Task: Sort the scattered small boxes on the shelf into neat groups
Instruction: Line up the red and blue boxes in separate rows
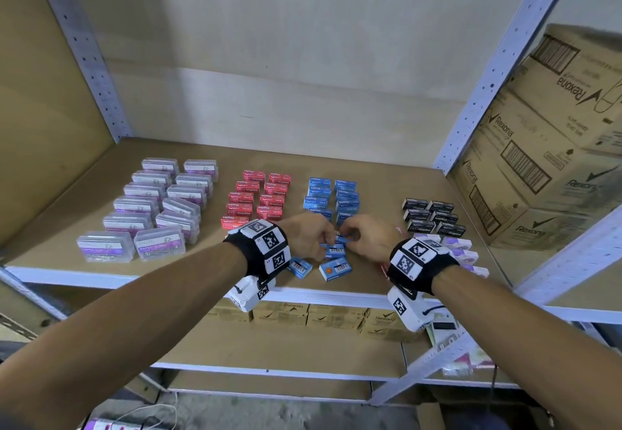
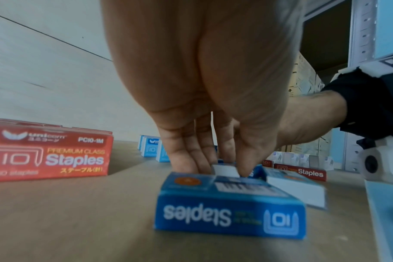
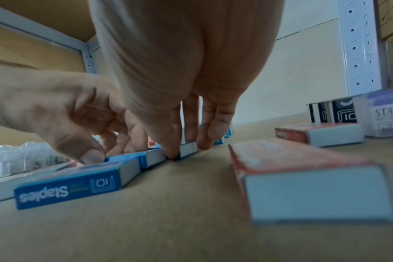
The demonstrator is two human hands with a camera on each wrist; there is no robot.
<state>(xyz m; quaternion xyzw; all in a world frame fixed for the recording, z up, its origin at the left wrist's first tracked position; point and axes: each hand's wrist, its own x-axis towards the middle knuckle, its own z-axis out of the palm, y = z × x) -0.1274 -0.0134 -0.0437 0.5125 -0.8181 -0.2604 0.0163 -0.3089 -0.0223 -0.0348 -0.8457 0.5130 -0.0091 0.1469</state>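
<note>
Both hands meet over loose blue staples boxes near the front middle of the shelf (image 1: pixel 202 281). My left hand (image 1: pixel 328 240) pinches one blue box (image 2: pixel 226 171) between thumb and fingers, low on the board. Just to its right, my right hand (image 1: pixel 347 236) pinches a neighbouring blue box (image 3: pixel 188 148) by its end, thumb in front and fingers behind. Two more loose blue boxes (image 1: pixel 300 267) (image 1: pixel 335 269) lie flat nearer the front edge. Behind the hands stands the sorted blue group (image 1: pixel 331 195). Two loose red boxes (image 3: pixel 303 182) (image 3: pixel 319 134) lie by my right wrist.
Sorted groups stand in double rows: clear paper-clip cases (image 1: pixel 148 207) at left, red staples boxes (image 1: pixel 257 195), black ones (image 1: pixel 434 216) at right, white-purple ones (image 1: pixel 464 251) beside my right wrist. Rexona cartons (image 1: pixel 552 147) fill the neighbouring bay behind a grey upright (image 1: pixel 488 79).
</note>
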